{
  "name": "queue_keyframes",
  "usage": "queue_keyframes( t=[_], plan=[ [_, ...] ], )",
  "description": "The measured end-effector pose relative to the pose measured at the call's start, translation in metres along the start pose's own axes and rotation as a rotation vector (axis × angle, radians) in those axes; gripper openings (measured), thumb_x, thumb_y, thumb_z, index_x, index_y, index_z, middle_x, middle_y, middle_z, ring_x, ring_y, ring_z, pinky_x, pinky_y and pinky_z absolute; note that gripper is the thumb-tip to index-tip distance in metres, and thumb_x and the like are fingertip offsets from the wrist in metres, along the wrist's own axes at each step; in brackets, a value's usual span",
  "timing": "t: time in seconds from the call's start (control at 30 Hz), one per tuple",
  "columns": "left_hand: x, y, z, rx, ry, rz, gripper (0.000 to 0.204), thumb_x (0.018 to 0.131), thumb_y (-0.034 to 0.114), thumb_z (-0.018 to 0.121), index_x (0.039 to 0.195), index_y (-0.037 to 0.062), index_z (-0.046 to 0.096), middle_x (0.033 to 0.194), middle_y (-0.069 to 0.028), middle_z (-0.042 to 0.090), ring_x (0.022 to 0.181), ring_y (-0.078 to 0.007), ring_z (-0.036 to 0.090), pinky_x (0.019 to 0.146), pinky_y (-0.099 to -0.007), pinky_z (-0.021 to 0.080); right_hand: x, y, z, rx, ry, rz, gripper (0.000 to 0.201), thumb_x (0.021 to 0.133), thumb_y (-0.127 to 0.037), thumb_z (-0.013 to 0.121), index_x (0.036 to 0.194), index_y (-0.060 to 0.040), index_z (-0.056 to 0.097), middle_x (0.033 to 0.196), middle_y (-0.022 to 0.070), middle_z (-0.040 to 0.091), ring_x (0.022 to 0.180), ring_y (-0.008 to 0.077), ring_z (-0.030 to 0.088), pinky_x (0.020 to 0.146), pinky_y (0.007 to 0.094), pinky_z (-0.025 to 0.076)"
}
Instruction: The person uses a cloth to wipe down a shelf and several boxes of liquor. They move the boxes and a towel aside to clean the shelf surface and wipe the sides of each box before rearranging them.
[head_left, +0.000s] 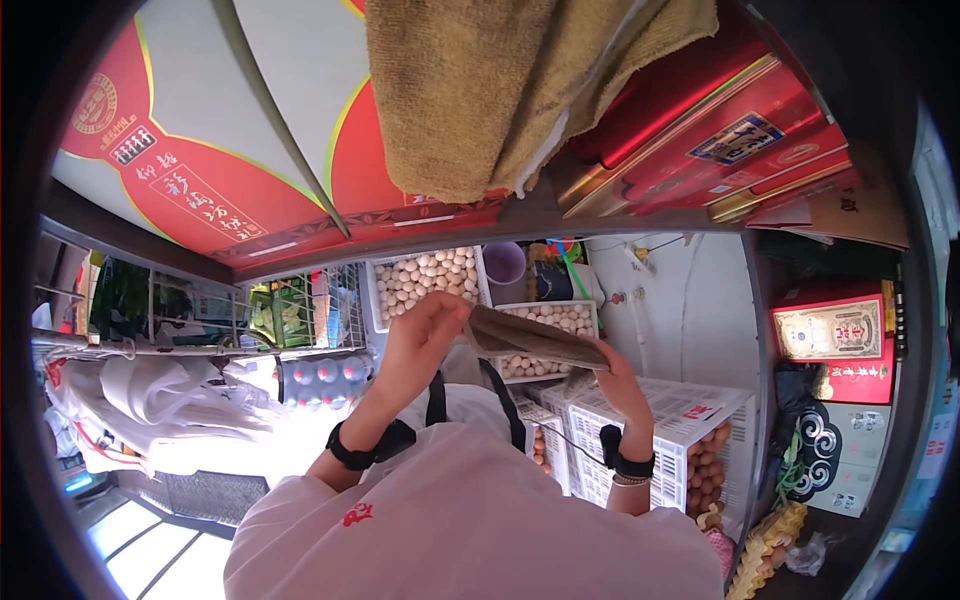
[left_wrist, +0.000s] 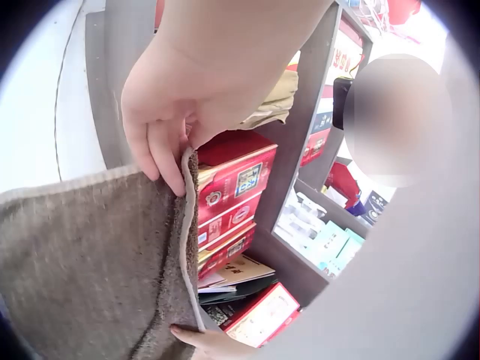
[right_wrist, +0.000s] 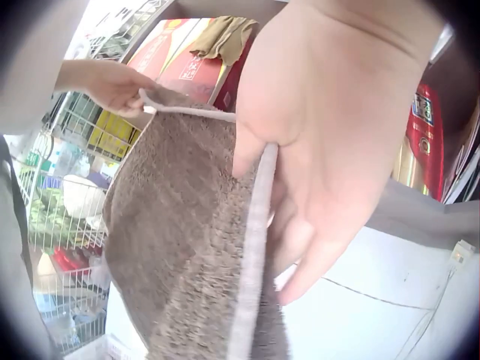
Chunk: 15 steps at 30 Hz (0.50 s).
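Evidently left hand (head_left: 425,328) and right hand (right_wrist: 330,135) pinch edges of brown cloth (right_wrist: 180,202) between them; better pull evenly, grips firm, so no fold sags toward eggs (head_left: 425,278) beyond left hand.

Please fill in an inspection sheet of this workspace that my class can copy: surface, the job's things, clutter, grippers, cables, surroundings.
Surface: a dark shelf bearing red boxes; the work is in mid-air below its edge.
Job's things: one brown cloth, stretched between the hands.
Clutter: a tan cloth hanging over the shelf's front; eggs in white crates below.
Grippers: bare hands; the left hand and right hand each pinch the brown cloth at an edge.
Cables: a thin dark line, possibly a cable, crosses the white wall; where it ends cannot be told.
Surroundings: wire rack with goods on the left, more boxes on the right.
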<state>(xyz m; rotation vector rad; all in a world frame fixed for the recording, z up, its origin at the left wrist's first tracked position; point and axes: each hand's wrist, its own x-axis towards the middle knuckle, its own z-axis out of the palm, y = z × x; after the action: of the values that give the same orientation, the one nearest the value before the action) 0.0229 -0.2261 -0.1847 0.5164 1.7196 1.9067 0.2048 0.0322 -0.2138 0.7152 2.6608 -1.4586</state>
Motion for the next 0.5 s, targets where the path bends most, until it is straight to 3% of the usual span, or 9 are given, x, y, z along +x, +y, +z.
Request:
queue_keyframes(
  t=[0.07,0.13,0.2,0.23,0.33,0.37,0.43,0.47,0.5],
  plan=[
    [-0.008,0.011,0.006,-0.151,-0.012,0.002,0.014,0.093,0.01,0.053,0.096,-0.0026,0.056,0.086,-0.0039,0.062,0.083,-0.0076,0.058,0.072,-0.0223,0.046,-0.001,0.0,-0.01,-0.006,0.024,0.004,0.044,0.08,0.002,0.046,0.122,-0.0041,0.053,0.104,0.019,0.062,0.095,0.0238,0.059,0.087,0.0303,0.043],
    [-0.014,0.023,0.006,-0.113,0.011,0.034,0.013,0.092,0.009,0.054,0.096,-0.0029,0.057,0.087,-0.0047,0.062,0.085,-0.0081,0.059,0.071,-0.0224,0.047,0.0,-0.005,-0.019,-0.012,0.047,0.004,0.042,0.079,0.003,0.045,0.12,-0.003,0.054,0.101,0.0192,0.063,0.093,0.0239,0.06,0.086,0.0307,0.043],
    [-0.018,0.022,0.006,-0.079,0.031,0.068,0.013,0.091,0.008,0.055,0.097,-0.0033,0.057,0.088,-0.0055,0.063,0.086,-0.0086,0.06,0.071,-0.0225,0.047,0.0,-0.023,-0.032,-0.169,-0.184,0.256,0.034,0.082,0.001,0.047,0.114,0.0008,0.058,0.098,0.0152,0.065,0.091,0.0188,0.059,0.085,0.0285,0.043],
    [-0.019,0.018,0.003,-0.034,0.101,0.087,0.014,0.09,0.007,0.056,0.1,-0.003,0.058,0.092,-0.0072,0.064,0.089,-0.0105,0.062,0.072,-0.0233,0.048,-0.002,-0.03,-0.034,-0.178,-0.179,0.254,0.034,0.082,0.001,0.047,0.114,0.0008,0.058,0.098,0.0152,0.065,0.091,0.0188,0.059,0.085,0.0285,0.043],
    [-0.012,0.017,0.003,0.111,0.164,0.156,0.021,0.088,0.006,0.058,0.107,-0.0019,0.058,0.099,-0.0104,0.064,0.092,-0.0151,0.063,0.076,-0.0255,0.049,-0.002,-0.039,-0.032,0.263,-0.123,-0.013,0.026,0.087,-0.008,0.055,0.109,0.0056,0.059,0.1,0.005,0.066,0.088,0.0105,0.058,0.08,0.0236,0.045],
    [-0.008,0.018,0.004,0.225,0.151,0.194,0.027,0.087,0.007,0.06,0.112,-0.001,0.057,0.102,-0.012,0.064,0.092,-0.0178,0.064,0.079,-0.0271,0.049,-0.002,-0.047,-0.031,0.254,-0.122,-0.024,0.026,0.087,-0.008,0.055,0.109,0.0056,0.059,0.1,0.005,0.066,0.088,0.0105,0.058,0.08,0.0236,0.045],
    [-0.006,0.008,0.014,0.351,-0.092,0.221,0.059,0.078,0.021,0.071,0.129,0.003,0.046,0.122,-0.016,0.055,0.113,-0.0256,0.054,0.095,-0.0343,0.041,-0.005,-0.069,-0.025,0.672,-0.044,-0.05,0.016,0.086,-0.007,0.056,0.095,0.0045,0.063,0.106,0.0101,0.063,0.096,0.0205,0.058,0.085,0.034,0.046],
    [-0.006,0.003,0.023,0.357,-0.212,0.232,0.063,0.078,0.021,0.071,0.131,0.003,0.043,0.126,-0.0166,0.051,0.118,-0.0267,0.05,0.098,-0.035,0.038,0.0,-0.073,-0.02,0.791,-0.105,-0.165,0.028,0.084,-0.007,0.06,0.11,0.0048,0.06,0.1,0.006,0.065,0.096,0.0114,0.058,0.084,0.0235,0.044],
    [-0.005,-0.002,0.033,0.363,-0.331,0.244,0.067,0.077,0.022,0.072,0.133,0.0029,0.04,0.131,-0.0171,0.047,0.122,-0.0279,0.046,0.101,-0.0356,0.035,0.001,-0.079,-0.012,0.785,-0.103,-0.176,0.028,0.084,-0.007,0.06,0.11,0.0048,0.06,0.1,0.006,0.065,0.096,0.0114,0.058,0.084,0.0235,0.044]
  ],
)
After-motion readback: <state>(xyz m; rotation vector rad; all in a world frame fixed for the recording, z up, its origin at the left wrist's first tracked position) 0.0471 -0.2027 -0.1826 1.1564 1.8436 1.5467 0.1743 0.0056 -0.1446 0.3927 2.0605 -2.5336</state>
